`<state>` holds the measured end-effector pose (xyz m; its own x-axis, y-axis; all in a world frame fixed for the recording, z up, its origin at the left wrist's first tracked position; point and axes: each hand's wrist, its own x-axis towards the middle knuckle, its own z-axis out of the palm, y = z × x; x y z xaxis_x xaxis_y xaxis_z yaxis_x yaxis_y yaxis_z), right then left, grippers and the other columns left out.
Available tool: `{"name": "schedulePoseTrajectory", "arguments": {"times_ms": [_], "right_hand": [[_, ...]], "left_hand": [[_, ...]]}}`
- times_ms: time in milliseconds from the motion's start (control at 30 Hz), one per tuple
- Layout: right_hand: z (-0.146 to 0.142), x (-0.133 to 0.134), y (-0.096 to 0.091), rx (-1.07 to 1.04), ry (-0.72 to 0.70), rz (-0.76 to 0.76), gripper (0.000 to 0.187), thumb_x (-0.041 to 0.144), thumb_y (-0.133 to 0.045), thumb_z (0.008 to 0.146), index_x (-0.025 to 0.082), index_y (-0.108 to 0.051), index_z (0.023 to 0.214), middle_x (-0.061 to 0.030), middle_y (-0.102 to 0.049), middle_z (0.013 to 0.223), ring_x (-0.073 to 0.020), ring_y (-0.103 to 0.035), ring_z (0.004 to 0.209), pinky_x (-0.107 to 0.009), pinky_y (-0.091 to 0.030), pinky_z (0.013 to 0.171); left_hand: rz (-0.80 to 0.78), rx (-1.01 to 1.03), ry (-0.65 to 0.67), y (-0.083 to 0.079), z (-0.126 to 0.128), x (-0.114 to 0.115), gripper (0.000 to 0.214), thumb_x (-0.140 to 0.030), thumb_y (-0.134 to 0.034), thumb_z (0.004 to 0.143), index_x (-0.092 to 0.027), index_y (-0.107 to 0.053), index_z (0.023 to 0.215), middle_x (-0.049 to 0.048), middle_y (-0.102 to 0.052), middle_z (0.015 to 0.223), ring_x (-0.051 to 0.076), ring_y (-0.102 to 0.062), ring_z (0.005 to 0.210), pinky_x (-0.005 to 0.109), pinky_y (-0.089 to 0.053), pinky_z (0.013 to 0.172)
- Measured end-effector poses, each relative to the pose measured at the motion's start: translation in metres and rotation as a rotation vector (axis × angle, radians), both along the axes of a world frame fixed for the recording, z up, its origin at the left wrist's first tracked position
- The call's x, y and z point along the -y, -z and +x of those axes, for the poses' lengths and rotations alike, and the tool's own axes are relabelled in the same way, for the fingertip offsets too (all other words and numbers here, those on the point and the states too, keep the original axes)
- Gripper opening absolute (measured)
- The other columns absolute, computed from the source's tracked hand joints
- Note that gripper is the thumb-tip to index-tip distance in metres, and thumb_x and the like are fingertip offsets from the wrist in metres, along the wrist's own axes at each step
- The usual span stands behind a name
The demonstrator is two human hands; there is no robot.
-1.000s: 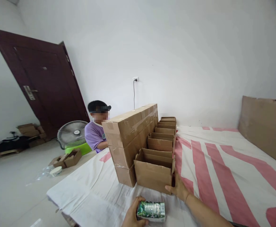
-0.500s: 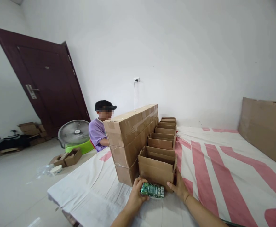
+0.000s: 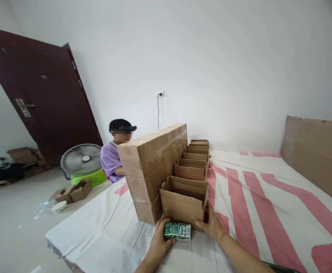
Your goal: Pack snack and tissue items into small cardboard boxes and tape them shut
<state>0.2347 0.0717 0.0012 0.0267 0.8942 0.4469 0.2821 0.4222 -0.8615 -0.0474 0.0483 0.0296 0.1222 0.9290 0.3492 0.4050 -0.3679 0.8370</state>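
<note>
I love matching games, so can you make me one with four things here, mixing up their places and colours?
1. Carton
2. Door
3. Shirt
4. Right hand

A. Purple
B. At the corner of the nearest open box
C. Dark red
D. Held by the left hand

Pairs: 1-D, 2-C, 3-A, 4-B

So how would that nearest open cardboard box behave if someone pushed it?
The nearest open cardboard box would probably slide rather than roll, given its flat sides. Its raised edges look thin, so they might bend under pressure. It could drag the creased cloth along; its weight is hard to judge, since its bottom is hidden.
</note>
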Motion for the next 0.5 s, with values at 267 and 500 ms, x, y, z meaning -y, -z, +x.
{"name": "schedulePoseTrajectory", "arguments": {"times_ms": [267, 500], "right_hand": [[0.035, -0.019, -0.015, -0.126, 0.032, -0.1, 0.087, 0.08, -0.047, 0.078, 0.024, -0.042, 0.145, -0.0143, -0.051, 0.147, -0.0297, -0.047, 0.137, -0.047, -0.039, 0.113], [0.076, -0.103, -0.023, -0.143, 0.319, -0.2, 0.108, 0.075, -0.07, 0.058, 0.017, -0.038, 0.144, -0.0233, -0.046, 0.146, -0.0418, -0.046, 0.134, -0.059, -0.036, 0.109]], "left_hand": [[-0.016, -0.073, -0.035, 0.004, 0.0, -0.002, 0.063, -0.009, -0.062, 0.052, -0.019, -0.062, 0.114, 0.0091, -0.065, 0.116, 0.032, -0.061, 0.113, 0.048, -0.046, 0.103], [-0.02, -0.052, -0.031, 0.001, -0.001, -0.003, 0.06, -0.011, -0.065, 0.05, -0.02, -0.066, 0.11, 0.0093, -0.068, 0.112, 0.034, -0.064, 0.109, 0.047, -0.05, 0.1]]}}
